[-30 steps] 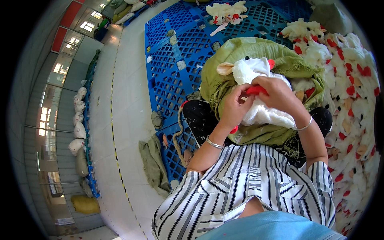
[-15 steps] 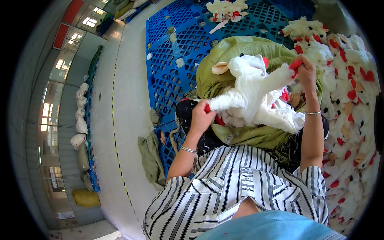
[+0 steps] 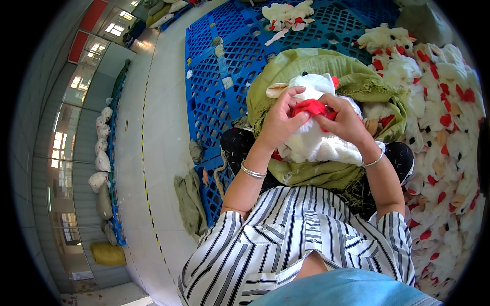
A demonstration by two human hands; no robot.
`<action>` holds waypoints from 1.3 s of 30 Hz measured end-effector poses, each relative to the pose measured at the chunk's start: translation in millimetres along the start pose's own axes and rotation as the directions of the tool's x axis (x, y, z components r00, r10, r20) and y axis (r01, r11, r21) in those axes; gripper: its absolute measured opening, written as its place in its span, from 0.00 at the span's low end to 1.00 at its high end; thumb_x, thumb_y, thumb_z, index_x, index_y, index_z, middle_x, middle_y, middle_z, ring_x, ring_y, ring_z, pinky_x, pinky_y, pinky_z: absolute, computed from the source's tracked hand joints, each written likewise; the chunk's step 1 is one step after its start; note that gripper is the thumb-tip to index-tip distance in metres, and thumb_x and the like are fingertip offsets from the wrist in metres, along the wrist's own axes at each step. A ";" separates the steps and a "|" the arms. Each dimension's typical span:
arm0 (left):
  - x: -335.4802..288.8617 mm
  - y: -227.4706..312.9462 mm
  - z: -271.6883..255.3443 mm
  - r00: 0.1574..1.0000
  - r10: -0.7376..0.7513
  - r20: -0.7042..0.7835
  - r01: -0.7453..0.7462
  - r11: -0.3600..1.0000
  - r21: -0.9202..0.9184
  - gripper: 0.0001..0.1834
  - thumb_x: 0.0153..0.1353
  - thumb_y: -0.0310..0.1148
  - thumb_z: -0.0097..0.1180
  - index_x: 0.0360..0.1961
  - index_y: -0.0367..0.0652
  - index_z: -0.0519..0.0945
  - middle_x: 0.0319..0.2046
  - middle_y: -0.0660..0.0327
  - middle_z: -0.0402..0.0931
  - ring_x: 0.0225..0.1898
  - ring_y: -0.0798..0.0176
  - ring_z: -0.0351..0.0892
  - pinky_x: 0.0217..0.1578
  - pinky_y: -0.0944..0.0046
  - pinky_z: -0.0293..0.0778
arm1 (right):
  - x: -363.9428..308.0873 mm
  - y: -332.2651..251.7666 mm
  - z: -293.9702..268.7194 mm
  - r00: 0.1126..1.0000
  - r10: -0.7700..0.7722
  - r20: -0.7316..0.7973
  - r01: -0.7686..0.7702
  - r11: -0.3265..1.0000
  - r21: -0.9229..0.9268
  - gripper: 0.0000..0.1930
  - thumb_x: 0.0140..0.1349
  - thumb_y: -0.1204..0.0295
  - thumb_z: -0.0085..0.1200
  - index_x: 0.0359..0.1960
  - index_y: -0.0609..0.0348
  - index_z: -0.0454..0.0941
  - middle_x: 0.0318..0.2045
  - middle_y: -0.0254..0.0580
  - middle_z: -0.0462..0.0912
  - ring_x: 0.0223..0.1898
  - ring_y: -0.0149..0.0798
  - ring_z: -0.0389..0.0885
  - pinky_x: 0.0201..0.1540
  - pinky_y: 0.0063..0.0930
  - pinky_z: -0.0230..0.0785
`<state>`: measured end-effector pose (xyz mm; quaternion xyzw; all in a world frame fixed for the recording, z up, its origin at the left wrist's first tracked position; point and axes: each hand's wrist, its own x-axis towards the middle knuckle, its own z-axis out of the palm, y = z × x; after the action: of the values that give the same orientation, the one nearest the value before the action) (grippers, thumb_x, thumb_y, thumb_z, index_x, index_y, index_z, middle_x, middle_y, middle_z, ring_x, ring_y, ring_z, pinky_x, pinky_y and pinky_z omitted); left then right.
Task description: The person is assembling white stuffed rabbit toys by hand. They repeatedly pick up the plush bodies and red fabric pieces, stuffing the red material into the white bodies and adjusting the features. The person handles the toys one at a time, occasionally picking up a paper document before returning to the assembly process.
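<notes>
An unstuffed white plush animal skin [image 3: 319,145] with red limb tips lies over the mouth of a green woven sack [image 3: 286,64] at my lap. Its ear and a black spot show at the top. My left hand [image 3: 279,120] and my right hand [image 3: 344,120] meet over its middle. Between them they pinch the red fabric tips [image 3: 309,106], which are brought together. Both hands are closed on these tips. More plush skins with red and tan parts show inside the sack, to the right of my right hand.
A large heap of similar plush skins [image 3: 444,137] fills the right side. Blue plastic pallets [image 3: 209,76] lie ahead, with a few skins [image 3: 288,15] on them. A grey-green cloth [image 3: 189,204] lies at the left. White bags [image 3: 102,160] line the far-left wall.
My hands, which were spread apart holding the two red-tipped limbs stretched out, have come inward together. The red tips now meet between my fingers, over the plush skin.
</notes>
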<state>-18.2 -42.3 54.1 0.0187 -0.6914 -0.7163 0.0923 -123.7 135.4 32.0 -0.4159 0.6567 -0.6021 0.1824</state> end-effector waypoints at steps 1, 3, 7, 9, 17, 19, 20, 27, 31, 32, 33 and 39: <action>-0.1 -3.3 -1.2 1.000 0.020 -0.014 -0.020 1.000 0.011 0.25 0.61 0.26 0.60 0.59 0.35 0.69 0.46 0.60 0.78 0.46 0.71 0.77 0.52 0.70 0.73 | 1.7 5.2 -5.2 1.000 -0.007 -0.011 0.006 0.999 -0.033 0.13 0.59 0.75 0.62 0.44 0.67 0.77 0.31 0.33 0.78 0.28 0.22 0.72 0.31 0.20 0.69; -0.7 -7.3 -2.4 0.998 0.059 -0.035 -0.058 0.998 0.032 0.24 0.62 0.26 0.60 0.58 0.36 0.70 0.47 0.60 0.77 0.47 0.71 0.77 0.52 0.70 0.73 | 3.0 11.0 -6.7 0.999 0.009 -0.044 -0.010 1.000 -0.021 0.11 0.60 0.76 0.60 0.43 0.66 0.77 0.30 0.31 0.77 0.28 0.21 0.71 0.31 0.19 0.67; -0.4 -21.8 -3.3 0.965 0.198 -0.171 -0.160 0.964 0.212 0.18 0.59 0.27 0.65 0.50 0.37 0.77 0.48 0.60 0.76 0.46 0.71 0.76 0.50 0.68 0.73 | 3.2 13.8 -1.2 0.993 0.055 -0.107 -0.043 0.993 0.113 0.08 0.61 0.77 0.57 0.40 0.65 0.76 0.28 0.27 0.75 0.29 0.19 0.69 0.31 0.18 0.65; -2.1 -18.5 -4.0 0.915 0.400 -0.060 -0.293 0.759 0.581 0.15 0.57 0.28 0.67 0.44 0.37 0.80 0.47 0.60 0.75 0.43 0.69 0.76 0.48 0.67 0.73 | 3.7 16.3 0.9 0.990 0.057 -0.126 -0.037 0.987 0.158 0.06 0.62 0.76 0.56 0.39 0.64 0.75 0.28 0.27 0.75 0.29 0.18 0.69 0.30 0.17 0.64; -4.1 -9.9 -2.9 0.901 0.429 -0.070 -0.215 0.579 0.787 0.13 0.54 0.24 0.67 0.41 0.35 0.82 0.36 0.63 0.73 0.36 0.64 0.76 0.38 0.68 0.72 | 6.1 15.0 -1.7 0.997 0.075 0.003 -0.075 0.990 0.122 0.08 0.65 0.73 0.57 0.41 0.62 0.74 0.28 0.28 0.76 0.29 0.18 0.72 0.29 0.16 0.65; -9.6 -1.9 -2.8 0.942 0.315 -0.115 -0.144 0.688 0.711 0.13 0.55 0.24 0.66 0.42 0.35 0.82 0.33 0.64 0.73 0.35 0.67 0.75 0.37 0.68 0.72 | 8.4 12.0 4.0 0.990 0.138 -0.011 -0.133 0.969 0.210 0.08 0.66 0.72 0.58 0.41 0.62 0.75 0.29 0.28 0.77 0.29 0.19 0.73 0.30 0.16 0.66; -12.4 0.2 -2.8 0.957 0.256 -0.137 -0.102 0.739 0.666 0.13 0.55 0.24 0.66 0.42 0.35 0.82 0.32 0.65 0.73 0.35 0.69 0.75 0.36 0.68 0.72 | 9.4 10.9 6.2 0.985 0.170 -0.017 -0.160 0.954 0.253 0.08 0.66 0.71 0.58 0.40 0.62 0.75 0.29 0.28 0.77 0.29 0.19 0.73 0.30 0.16 0.67; -16.3 -4.3 1.5 0.949 0.316 0.017 -0.249 0.713 0.656 0.13 0.55 0.22 0.64 0.43 0.35 0.80 0.31 0.69 0.77 0.31 0.77 0.72 0.33 0.74 0.70 | 12.1 30.2 6.5 0.989 0.070 0.130 -0.103 0.957 0.273 0.07 0.62 0.76 0.56 0.41 0.62 0.76 0.32 0.29 0.78 0.33 0.20 0.75 0.34 0.18 0.71; -15.0 -13.9 -8.4 0.981 0.136 -0.136 -0.047 0.853 0.519 0.12 0.54 0.20 0.66 0.39 0.38 0.79 0.31 0.71 0.78 0.30 0.78 0.73 0.33 0.74 0.72 | 17.2 36.6 1.9 0.997 0.031 0.064 -0.048 0.957 0.287 0.06 0.64 0.75 0.56 0.40 0.63 0.76 0.30 0.28 0.78 0.32 0.19 0.75 0.34 0.17 0.70; -14.5 -9.3 -8.3 0.978 0.133 -0.158 -0.028 0.846 0.533 0.12 0.53 0.20 0.66 0.39 0.38 0.79 0.30 0.69 0.79 0.30 0.77 0.74 0.33 0.73 0.73 | 17.0 39.3 -1.0 0.997 0.064 0.052 -0.075 0.963 0.258 0.06 0.65 0.74 0.57 0.40 0.63 0.76 0.29 0.28 0.78 0.31 0.18 0.75 0.33 0.17 0.70; -18.3 -5.8 -9.0 0.973 0.128 -0.194 0.000 0.835 0.550 0.12 0.53 0.21 0.66 0.38 0.38 0.79 0.29 0.66 0.79 0.29 0.76 0.75 0.33 0.72 0.74 | 15.9 33.0 -1.1 0.994 0.095 0.054 -0.105 0.967 0.234 0.07 0.66 0.74 0.57 0.41 0.63 0.76 0.28 0.29 0.78 0.31 0.18 0.75 0.33 0.17 0.69; -15.6 -9.6 1.4 0.954 0.250 -0.166 -0.109 0.805 0.583 0.10 0.57 0.19 0.62 0.41 0.35 0.81 0.32 0.71 0.78 0.32 0.79 0.72 0.35 0.75 0.71 | 12.8 43.6 2.6 1.000 0.028 0.010 -0.029 0.991 0.129 0.06 0.64 0.75 0.58 0.38 0.60 0.74 0.30 0.27 0.76 0.31 0.17 0.72 0.34 0.15 0.67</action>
<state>-4.1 -38.1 43.0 0.0637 -0.8555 -0.4589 0.2312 -143.5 120.9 -6.2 -0.3962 0.6215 -0.6390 0.2199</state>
